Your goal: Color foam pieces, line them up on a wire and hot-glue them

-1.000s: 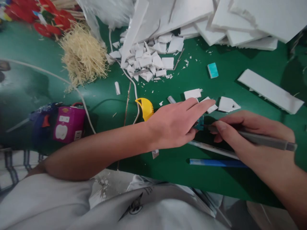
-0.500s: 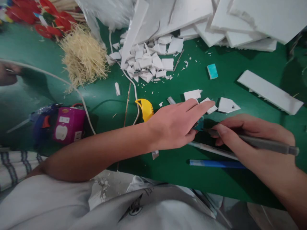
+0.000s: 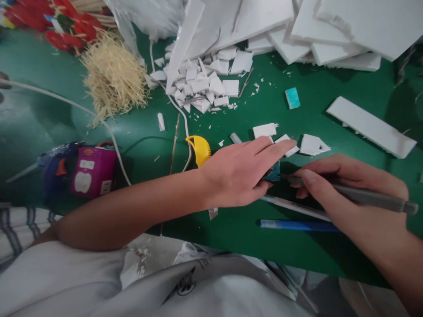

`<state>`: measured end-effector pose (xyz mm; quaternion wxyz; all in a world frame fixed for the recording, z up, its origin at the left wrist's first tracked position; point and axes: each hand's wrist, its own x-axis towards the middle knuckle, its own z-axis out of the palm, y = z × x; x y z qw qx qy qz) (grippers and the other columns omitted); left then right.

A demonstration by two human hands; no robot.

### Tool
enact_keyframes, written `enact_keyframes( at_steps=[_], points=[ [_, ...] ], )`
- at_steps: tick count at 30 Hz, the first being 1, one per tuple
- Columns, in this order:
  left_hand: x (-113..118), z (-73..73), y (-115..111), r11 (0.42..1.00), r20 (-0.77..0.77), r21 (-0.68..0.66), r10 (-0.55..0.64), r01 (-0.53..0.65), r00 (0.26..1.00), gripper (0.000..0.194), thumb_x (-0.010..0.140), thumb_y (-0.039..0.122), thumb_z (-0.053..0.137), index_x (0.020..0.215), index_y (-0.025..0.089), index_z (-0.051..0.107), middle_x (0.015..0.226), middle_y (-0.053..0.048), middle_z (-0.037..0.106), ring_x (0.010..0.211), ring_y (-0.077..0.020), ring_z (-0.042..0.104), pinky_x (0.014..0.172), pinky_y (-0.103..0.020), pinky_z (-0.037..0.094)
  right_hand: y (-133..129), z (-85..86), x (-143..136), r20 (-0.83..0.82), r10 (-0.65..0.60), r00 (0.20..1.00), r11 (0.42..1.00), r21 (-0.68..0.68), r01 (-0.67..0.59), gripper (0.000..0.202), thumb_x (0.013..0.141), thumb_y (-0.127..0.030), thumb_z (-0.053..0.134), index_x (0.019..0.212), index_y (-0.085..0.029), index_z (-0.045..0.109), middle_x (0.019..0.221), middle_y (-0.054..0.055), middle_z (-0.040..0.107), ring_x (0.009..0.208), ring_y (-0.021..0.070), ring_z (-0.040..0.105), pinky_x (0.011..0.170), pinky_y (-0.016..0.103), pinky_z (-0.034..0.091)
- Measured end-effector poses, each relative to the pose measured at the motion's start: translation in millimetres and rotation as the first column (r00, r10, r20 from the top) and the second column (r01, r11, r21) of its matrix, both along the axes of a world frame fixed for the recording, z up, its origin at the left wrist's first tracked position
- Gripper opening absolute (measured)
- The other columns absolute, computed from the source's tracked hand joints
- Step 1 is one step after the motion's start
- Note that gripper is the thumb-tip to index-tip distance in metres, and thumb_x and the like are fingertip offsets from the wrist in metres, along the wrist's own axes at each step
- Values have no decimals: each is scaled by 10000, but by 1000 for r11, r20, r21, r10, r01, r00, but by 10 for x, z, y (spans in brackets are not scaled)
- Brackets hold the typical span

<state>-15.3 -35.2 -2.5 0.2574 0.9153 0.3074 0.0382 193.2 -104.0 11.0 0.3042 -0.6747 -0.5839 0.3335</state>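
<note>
Okay, nearest first: grey shirt (image 3: 231,293) at the bottom edge, then green table (image 3: 238,235), with blue rod (image 3: 297,226) lying roughly left to right on it and white rod (image 3: 294,204) just beyond, both running toward right hand (image 3: 366,215). Fingers of right hand bent in a pen-type grip, closed around grey tool (image 3: 370,197); knife or pen, can't tell. Tool's long axis close to left-right, butt out to the right and a bit nearer the body, tip aimed left at teal piece (image 3: 274,172). Key relation: teal piece directly left of right fingertips, tool tip at its right edge, touching or just short, too small to tell. Nearer hand for teal piece: left hand (image 3: 239,169), on top of it, palm down, thumb on the body side, fingers stretched forward-right, teal piece pinned between, grip partly hidden. Long axis of teal piece not readable, mostly covered. Off left, magenta box (image 3: 94,172). Beyond the hands: pointed foam piece (image 3: 310,144), foam strip (image 3: 372,127) slanting down to the right, small teal block (image 3: 292,98) well apart from both hands. Farthest: straw pile (image 3: 115,75), heap of foam scraps (image 3: 211,83), stacked foam sheets (image 3: 330,26).
</note>
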Motion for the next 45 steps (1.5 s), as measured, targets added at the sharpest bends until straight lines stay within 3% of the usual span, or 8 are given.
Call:
enact_keyframes(
  at_steps=[6,10,16,26,32,40,45],
  points=[
    [-18,-46,0,1000,28,16,-5,4,1000,662,970,188,547,1591,210,321,1326,-87,624,1183,-205,654,929,-314,543,-54,20,-51,38,-41,998,998,48,39,132,893,-327,704,768,-284,699,654,-23,712,560,185,655,548,326,510],
    [5,-3,7,1000,-20,-11,4,-5,1000,651,978,177,530,1595,212,323,1308,-83,633,1181,-201,658,897,-301,542,-60,-18,-39,38,5,999,999,39,-6,162,908,-340,685,750,-305,698,611,-35,690,501,176,624,488,320,479],
    [26,21,18,999,-44,-29,15,-16,999,641,989,193,545,1594,202,335,1298,-78,637,1155,-209,671,848,-308,538,-12,-137,34,-5,102,995,986,134,-101,132,897,-322,712,766,-312,726,606,-46,712,460,159,641,414,273,472],
    [17,13,25,999,-30,-40,24,-25,999,632,986,197,555,1585,201,353,1299,-82,644,1158,-212,671,857,-313,546,-15,-133,31,8,104,995,985,140,-104,145,900,-332,711,757,-314,728,604,-47,702,461,156,628,419,276,457],
    [23,22,19,999,-44,-43,22,-24,999,643,993,199,560,1596,197,337,1300,-76,641,1166,-211,670,873,-318,551,-54,-18,-16,72,-14,997,998,55,10,177,912,-321,688,740,-276,686,621,-31,699,516,164,633,500,302,460],
    [28,25,31,998,-54,-51,19,-22,998,641,992,201,563,1592,202,335,1315,-79,636,1177,-205,664,889,-304,551,-51,-31,5,70,53,996,995,76,-58,173,931,-315,671,759,-298,684,626,-48,693,524,150,628,511,295,467],
    [25,25,25,999,-51,-42,25,-27,998,643,987,203,566,1589,206,337,1305,-78,637,1174,-209,667,868,-299,551,-34,-129,61,58,113,992,976,181,-121,158,923,-312,696,766,-308,701,605,-55,698,466,147,631,428,269,463]
  ],
)
